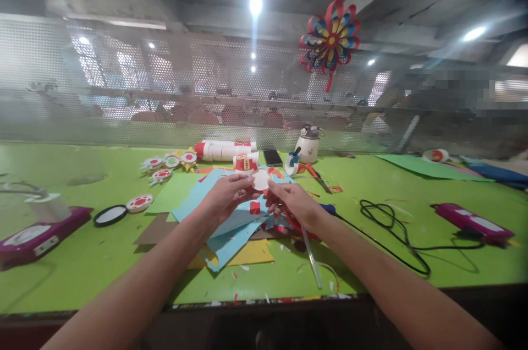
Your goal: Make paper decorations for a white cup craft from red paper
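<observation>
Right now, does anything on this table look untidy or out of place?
Yes: paper scraps litter the front edge of the green table like unswept offcuts, and the black cable lies at right in loose loops, not neatly coiled.

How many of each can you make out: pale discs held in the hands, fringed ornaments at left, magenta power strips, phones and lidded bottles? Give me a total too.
Pale disc held between left hand and right hand: 1
Fringed ornaments at left: 4
Magenta power strips: 2
Phone: 1
Lidded bottle: 1
Total: 9
</observation>
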`<state>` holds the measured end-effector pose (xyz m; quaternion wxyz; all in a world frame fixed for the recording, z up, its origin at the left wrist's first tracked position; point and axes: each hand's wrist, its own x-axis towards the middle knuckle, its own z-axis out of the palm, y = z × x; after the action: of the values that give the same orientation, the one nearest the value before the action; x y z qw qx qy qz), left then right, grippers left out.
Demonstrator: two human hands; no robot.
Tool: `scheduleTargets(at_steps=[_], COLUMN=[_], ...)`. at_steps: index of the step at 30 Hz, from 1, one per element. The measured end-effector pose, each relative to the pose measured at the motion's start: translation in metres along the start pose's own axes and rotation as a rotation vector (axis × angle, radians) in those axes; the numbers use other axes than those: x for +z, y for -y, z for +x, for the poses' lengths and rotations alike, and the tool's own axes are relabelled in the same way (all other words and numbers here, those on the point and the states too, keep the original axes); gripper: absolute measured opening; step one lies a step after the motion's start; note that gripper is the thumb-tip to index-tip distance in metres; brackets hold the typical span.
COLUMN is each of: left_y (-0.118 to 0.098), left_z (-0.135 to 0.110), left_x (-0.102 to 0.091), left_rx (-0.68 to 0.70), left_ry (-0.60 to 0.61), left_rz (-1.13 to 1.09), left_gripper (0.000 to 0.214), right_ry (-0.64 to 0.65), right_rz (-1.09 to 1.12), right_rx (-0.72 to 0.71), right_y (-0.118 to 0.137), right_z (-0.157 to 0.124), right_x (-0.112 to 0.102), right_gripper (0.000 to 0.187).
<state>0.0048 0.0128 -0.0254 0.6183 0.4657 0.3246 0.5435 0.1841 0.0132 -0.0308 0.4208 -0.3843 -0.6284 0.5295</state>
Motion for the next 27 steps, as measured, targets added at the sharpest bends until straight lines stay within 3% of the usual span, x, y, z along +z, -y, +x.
scheduleTargets(at_steps=[9,20,27], left_y=[0.0006,0.0034,0.0054], left_z=[-0.0035,-0.0029,-0.0013], left_x=[0.0039,0.0006,0.0003], left_rx=[-0.036,-0.041,-0.038], left_ry=[0.002,0.001,-0.002], left_rz=[0.073,0.127,0.127], left_gripper=[0.024,0.027,0.028], right_ry=[-0.016,0.04,0.007], right_rz=[0.015,-0.024,-0.068], right_rx=[-0.003,0.031,0.006], right_y=[-0.0008,-0.0048,-0.006], right_z=[0.0001,0.0012,0.0022], right_x=[0.0004,0.0007,0.0001], right_gripper=[0.039,0.041,0.037])
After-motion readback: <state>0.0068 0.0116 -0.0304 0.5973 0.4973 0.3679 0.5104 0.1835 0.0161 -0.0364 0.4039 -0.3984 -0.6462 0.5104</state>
